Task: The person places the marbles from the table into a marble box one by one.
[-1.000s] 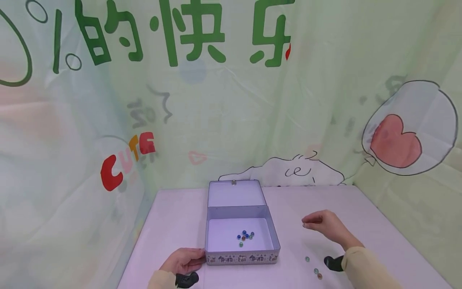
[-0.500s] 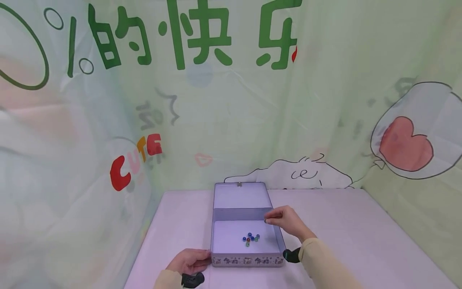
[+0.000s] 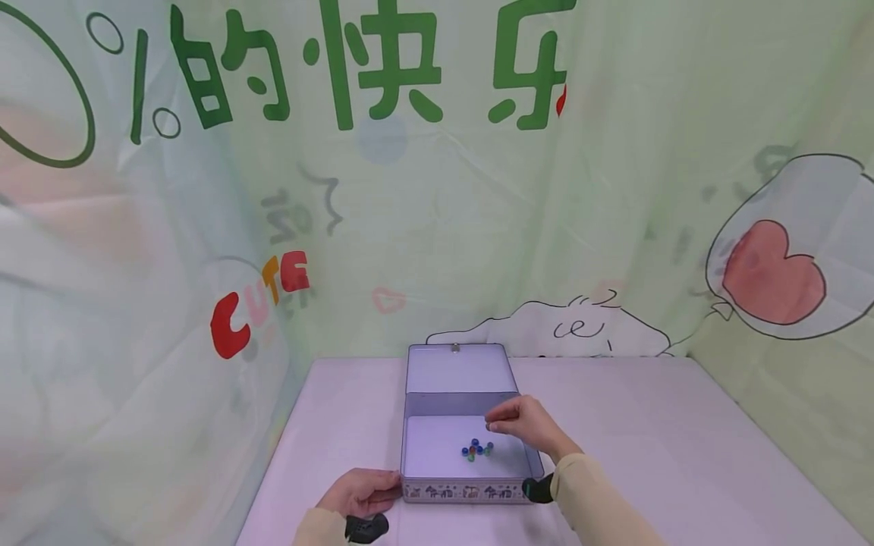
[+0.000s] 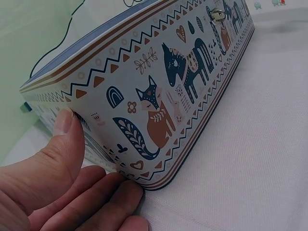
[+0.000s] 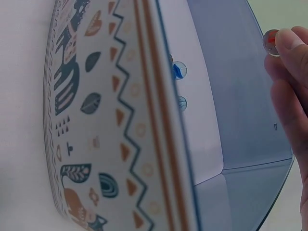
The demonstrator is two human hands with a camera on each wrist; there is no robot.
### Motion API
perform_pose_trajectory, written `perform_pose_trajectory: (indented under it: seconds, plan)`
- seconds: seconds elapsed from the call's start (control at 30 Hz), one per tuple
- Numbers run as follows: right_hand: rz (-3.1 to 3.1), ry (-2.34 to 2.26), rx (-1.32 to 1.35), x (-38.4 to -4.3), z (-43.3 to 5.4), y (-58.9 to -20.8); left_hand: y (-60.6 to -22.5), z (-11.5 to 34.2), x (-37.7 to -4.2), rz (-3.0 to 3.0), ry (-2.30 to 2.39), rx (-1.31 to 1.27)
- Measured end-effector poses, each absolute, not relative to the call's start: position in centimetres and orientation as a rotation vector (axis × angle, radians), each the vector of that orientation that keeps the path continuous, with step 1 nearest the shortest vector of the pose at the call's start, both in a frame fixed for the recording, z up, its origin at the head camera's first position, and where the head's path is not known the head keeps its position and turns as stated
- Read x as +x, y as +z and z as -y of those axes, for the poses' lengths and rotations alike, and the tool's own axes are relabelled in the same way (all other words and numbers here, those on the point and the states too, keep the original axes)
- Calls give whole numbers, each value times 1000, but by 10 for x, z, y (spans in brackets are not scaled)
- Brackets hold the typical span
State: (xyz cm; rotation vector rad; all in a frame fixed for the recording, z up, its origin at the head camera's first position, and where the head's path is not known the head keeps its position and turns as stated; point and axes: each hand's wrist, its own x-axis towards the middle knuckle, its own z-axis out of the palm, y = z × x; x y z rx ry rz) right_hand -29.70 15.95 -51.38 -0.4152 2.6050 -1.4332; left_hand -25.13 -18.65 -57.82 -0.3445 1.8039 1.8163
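Observation:
A tin box (image 3: pixel 437 491) with a band of printed foxes and horses stands on the table, its hinged lid (image 3: pixel 460 370) tipped back. Several glass marbles (image 3: pixel 475 442), mostly blue with some green and red, lie grouped on its floor. Over the box's right part, my right hand (image 3: pixel 529 426) pinches a clear marble with a red core (image 5: pixel 270 43) between thumb and fingertips. My left hand (image 3: pixel 362 489) rests against the front left corner of the tin; in the left wrist view its thumb (image 4: pixel 65 127) touches the side wall and the fingers lie low by the bottom edge.
A white cloth covers the table (image 3: pixel 614 425). A few small marbles (image 4: pixel 276 2) lie on it beyond the box's right end in the left wrist view; my forearm hides that spot in the head view. A printed curtain (image 3: pixel 437 227) hangs behind and at both sides.
My right hand has come left from beside the box to over its inside, carrying the marble, and lowered slightly. My left hand stays at the box corner. The head view has shifted a little.

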Motion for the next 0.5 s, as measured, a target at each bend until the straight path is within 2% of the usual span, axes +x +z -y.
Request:
perform_pose_trajectory:
  seconds: [0.5]
  plan:
    - [-2647,-1423,-388,-290,-169,-512,-576,184,-247,-1788,1837,-341]
